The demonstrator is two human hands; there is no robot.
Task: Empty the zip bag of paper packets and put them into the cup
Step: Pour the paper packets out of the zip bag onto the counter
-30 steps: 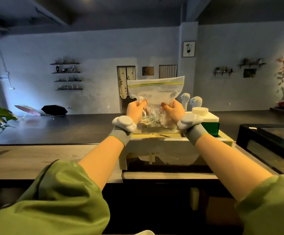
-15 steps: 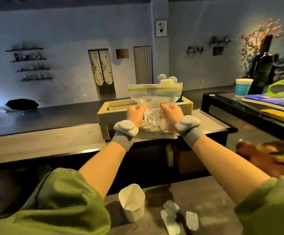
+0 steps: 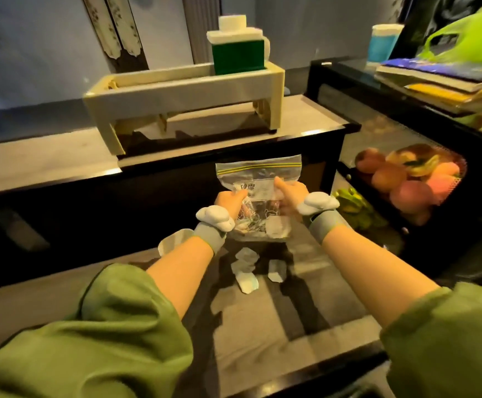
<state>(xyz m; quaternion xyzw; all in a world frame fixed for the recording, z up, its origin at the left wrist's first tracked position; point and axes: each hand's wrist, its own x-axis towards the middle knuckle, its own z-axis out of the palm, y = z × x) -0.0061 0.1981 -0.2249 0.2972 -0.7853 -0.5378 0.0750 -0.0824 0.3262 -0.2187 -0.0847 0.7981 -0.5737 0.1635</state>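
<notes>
Holds zip bag [image 3: 258, 179] upright above grey table [image 3: 262, 340], zip strip uppermost, contents bunched low | grips its left side with left hand [image 3: 229, 201], right side with right hand [image 3: 290, 191], fingers curled round plastic | beneath it, on table, loose paper packets [image 3: 247, 271] | beside left wrist, white cup [image 3: 173, 241], partly hidden

pale wall [image 3: 32, 47] | black counter [image 3: 61, 208], grey top | cream stand [image 3: 176, 91] | dim light

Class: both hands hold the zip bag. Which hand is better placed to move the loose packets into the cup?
Probably the left hand: the cup sits right beside its wrist and the packets lie just below. The right hand is across the zip bag from it.
</notes>
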